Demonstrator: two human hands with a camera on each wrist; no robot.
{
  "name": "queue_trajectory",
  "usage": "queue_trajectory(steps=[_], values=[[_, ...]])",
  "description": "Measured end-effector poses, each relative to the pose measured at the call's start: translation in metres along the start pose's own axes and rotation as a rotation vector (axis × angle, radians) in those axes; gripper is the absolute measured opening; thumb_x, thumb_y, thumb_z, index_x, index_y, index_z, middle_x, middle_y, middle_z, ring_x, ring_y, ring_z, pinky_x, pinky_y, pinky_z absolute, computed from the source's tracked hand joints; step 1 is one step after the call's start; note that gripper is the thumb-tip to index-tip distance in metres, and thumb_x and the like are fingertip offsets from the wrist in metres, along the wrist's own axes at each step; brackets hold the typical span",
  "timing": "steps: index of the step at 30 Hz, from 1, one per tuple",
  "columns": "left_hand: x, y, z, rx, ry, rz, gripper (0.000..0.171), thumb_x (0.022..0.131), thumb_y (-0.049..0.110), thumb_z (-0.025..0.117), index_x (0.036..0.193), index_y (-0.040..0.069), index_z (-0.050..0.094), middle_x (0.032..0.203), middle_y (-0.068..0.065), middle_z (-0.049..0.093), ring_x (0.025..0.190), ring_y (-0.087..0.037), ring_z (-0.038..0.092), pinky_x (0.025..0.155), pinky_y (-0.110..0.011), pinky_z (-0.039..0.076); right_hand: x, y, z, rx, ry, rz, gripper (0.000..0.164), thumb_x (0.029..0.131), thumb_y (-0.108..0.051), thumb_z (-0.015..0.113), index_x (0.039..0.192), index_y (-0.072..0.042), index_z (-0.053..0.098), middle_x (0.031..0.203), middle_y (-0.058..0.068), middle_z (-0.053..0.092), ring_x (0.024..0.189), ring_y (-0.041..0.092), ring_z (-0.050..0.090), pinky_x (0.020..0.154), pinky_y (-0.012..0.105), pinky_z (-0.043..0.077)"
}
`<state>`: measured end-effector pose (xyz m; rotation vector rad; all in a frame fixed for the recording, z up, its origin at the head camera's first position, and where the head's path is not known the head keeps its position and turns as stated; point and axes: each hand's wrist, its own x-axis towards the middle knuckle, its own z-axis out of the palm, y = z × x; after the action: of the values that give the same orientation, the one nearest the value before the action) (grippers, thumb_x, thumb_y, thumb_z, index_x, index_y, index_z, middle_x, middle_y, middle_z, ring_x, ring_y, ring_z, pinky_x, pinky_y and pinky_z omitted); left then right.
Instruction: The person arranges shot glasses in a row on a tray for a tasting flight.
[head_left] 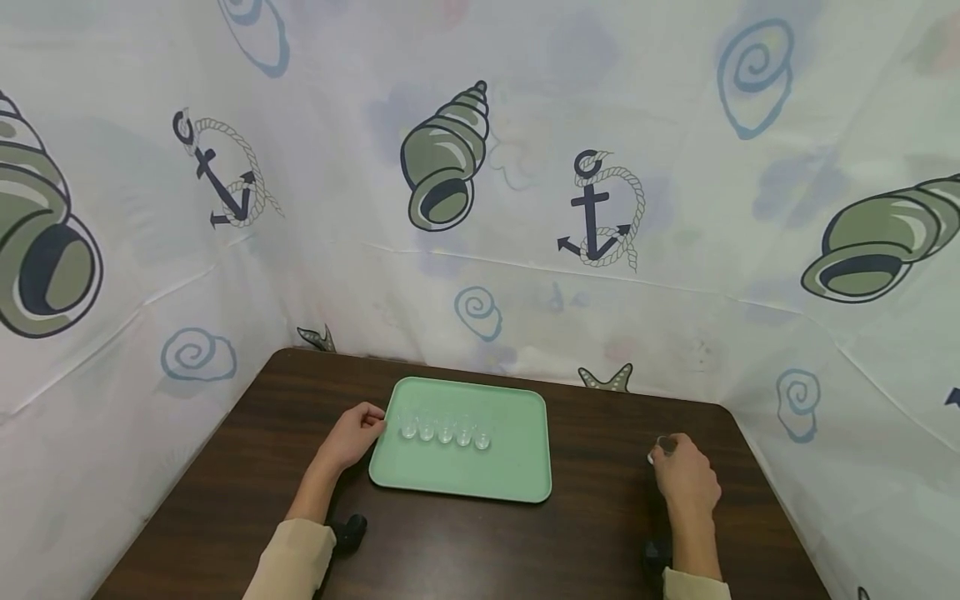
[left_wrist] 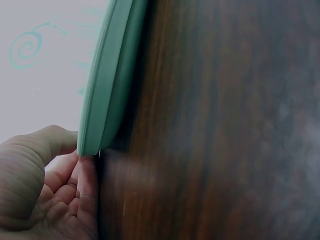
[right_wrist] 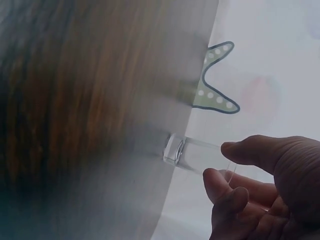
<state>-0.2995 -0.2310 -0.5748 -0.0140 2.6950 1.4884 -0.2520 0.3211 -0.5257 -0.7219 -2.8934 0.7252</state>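
On the green tray stands a row of several small clear shot glasses. At the tray's left edge is my left hand. In the left wrist view, thumb and fingers of the left hand pinch the rim of the tray. Off to the right of the tray, my right hand holds another clear shot glass. The right wrist view shows the right hand pinching this shot glass near its rim between thumb and fingers, thick base toward the table. Whether that base touches the tabletop I cannot tell.
A dark brown wooden table carries everything. White cloth printed with shells, anchors and starfish hangs behind it and along both sides. Dark wrist devices sit below each hand.
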Motion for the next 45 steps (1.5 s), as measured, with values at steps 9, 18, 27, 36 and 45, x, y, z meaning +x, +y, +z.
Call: queue_trajectory(steps=[9,18,27,36,45], values=[[-0.002,0.003,0.0,-0.006,0.014,0.001,0.024,0.101,0.019,0.058,0.119,0.002,0.061,0.105,-0.011,0.062,0.091,-0.022,0.059,0.077,-0.037,0.05,-0.003,-0.002,0.0,0.024,-0.003,-0.019,0.051,0.099,-0.034,0.054,0.14,-0.005,0.049,0.125,0.029,0.06,0.096,0.047,0.061,0.068,0.055,0.046],[-0.003,0.003,0.001,-0.01,0.015,0.005,0.023,0.101,0.018,0.057,0.118,0.002,0.061,0.105,-0.01,0.062,0.091,-0.021,0.059,0.077,-0.037,0.05,-0.009,-0.006,-0.002,0.044,0.015,-0.041,0.051,0.098,-0.037,0.055,0.138,-0.005,0.051,0.127,0.028,0.06,0.1,0.049,0.061,0.068,0.056,0.046],[-0.002,0.003,0.001,-0.002,0.01,0.008,0.025,0.101,0.019,0.057,0.119,0.002,0.061,0.106,-0.011,0.062,0.092,-0.022,0.059,0.078,-0.037,0.05,-0.018,-0.014,-0.004,0.043,0.033,-0.068,0.054,0.098,-0.047,0.053,0.135,-0.008,0.054,0.122,0.024,0.064,0.092,0.045,0.064,0.064,0.055,0.046],[-0.003,0.003,0.001,0.0,0.01,0.002,0.026,0.102,0.02,0.057,0.12,0.002,0.061,0.108,-0.011,0.062,0.095,-0.023,0.06,0.08,-0.04,0.051,-0.023,-0.021,0.001,0.071,0.028,-0.077,0.058,0.096,-0.053,0.054,0.135,-0.01,0.056,0.117,0.018,0.067,0.085,0.036,0.065,0.061,0.05,0.046],[-0.004,0.003,0.001,-0.003,0.015,0.003,0.025,0.102,0.019,0.057,0.12,0.002,0.061,0.107,-0.011,0.062,0.093,-0.022,0.059,0.078,-0.038,0.051,-0.029,-0.033,0.0,0.127,-0.007,-0.095,0.057,0.095,-0.051,0.058,0.135,-0.01,0.055,0.11,0.015,0.066,0.078,0.028,0.06,0.061,0.043,0.043]])
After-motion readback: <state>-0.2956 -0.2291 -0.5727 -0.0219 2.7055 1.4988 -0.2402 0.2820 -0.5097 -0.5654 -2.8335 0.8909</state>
